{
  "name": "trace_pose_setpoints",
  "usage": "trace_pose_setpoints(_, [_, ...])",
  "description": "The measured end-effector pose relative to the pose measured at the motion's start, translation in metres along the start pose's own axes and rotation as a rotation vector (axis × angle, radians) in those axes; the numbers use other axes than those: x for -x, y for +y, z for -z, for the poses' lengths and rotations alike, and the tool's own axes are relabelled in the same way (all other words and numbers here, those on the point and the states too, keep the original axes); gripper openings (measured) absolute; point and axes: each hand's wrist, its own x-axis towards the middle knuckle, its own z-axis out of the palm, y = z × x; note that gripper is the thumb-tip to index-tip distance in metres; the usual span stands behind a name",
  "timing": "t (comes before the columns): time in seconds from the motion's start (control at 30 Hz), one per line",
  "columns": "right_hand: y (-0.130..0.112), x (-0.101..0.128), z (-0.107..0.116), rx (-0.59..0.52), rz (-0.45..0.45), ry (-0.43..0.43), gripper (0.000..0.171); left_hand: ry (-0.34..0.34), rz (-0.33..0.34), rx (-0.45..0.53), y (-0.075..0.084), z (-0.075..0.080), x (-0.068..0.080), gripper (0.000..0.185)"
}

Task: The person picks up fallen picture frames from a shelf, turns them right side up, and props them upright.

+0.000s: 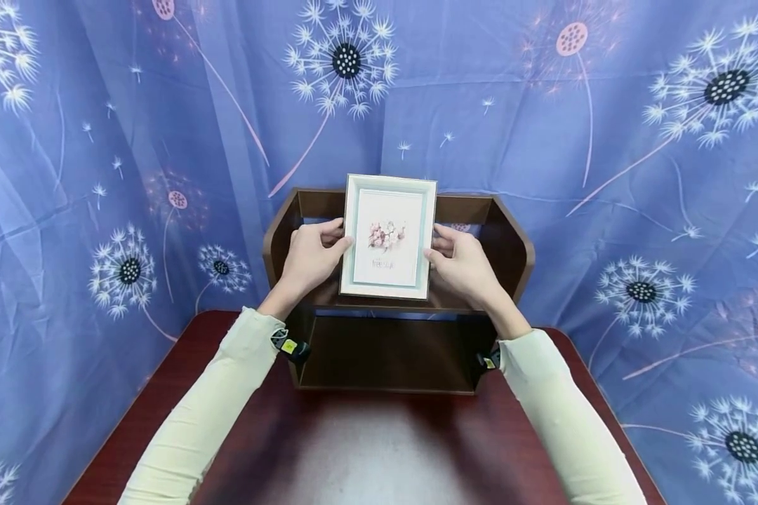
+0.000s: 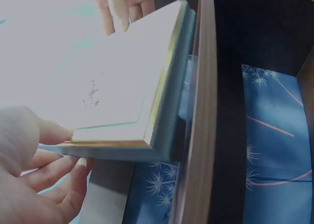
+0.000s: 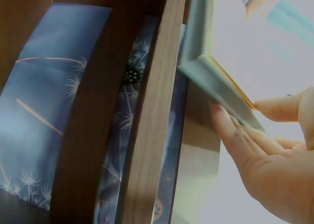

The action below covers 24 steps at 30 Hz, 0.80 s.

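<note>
A picture frame (image 1: 388, 238) with a white and pale blue border and a pink flower print stands nearly upright, slightly tilted, before the upper tier of a dark brown shelf (image 1: 385, 351). My left hand (image 1: 312, 256) pinches its left edge, thumb on the front and fingers behind. On the opposite edge my right hand (image 1: 464, 263) grips it the same way. In the left wrist view, the frame's lower corner (image 2: 152, 150) is close to the shelf board (image 2: 198, 116); whether they touch I cannot tell. The right wrist view shows thumb and fingers around the frame's edge (image 3: 225, 91).
The two-tier shelf stands on a dark red glossy table (image 1: 366, 449), toward its back. Its side panels (image 1: 512, 245) rise on both sides of the hands. Blue curtains (image 1: 227, 140) with dandelion prints hang behind and at both sides.
</note>
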Motion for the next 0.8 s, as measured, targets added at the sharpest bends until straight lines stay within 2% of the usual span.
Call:
trace_pose_setpoints(0.17, [0.0, -0.001, 0.001, 0.03, 0.04, 0.062, 0.059, 0.059, -0.026, 0.007, 0.005, -0.002, -0.003, 0.044])
trace_pose_setpoints(0.33, [0.002, -0.004, 0.0, 0.026, 0.074, 0.118, 0.053, 0.098, -0.014, 0.009, 0.007, -0.003, -0.004, 0.042])
trace_pose_setpoints(0.5, [0.006, -0.002, -0.001, 0.025, 0.073, 0.14, 0.05, 0.107, -0.007, 0.005, 0.009, -0.004, -0.002, 0.04])
trace_pose_setpoints(0.8, [0.013, 0.009, 0.002, 0.022, 0.11, 0.15, 0.049, 0.121, -0.036, -0.002, 0.01, -0.007, 0.009, 0.038])
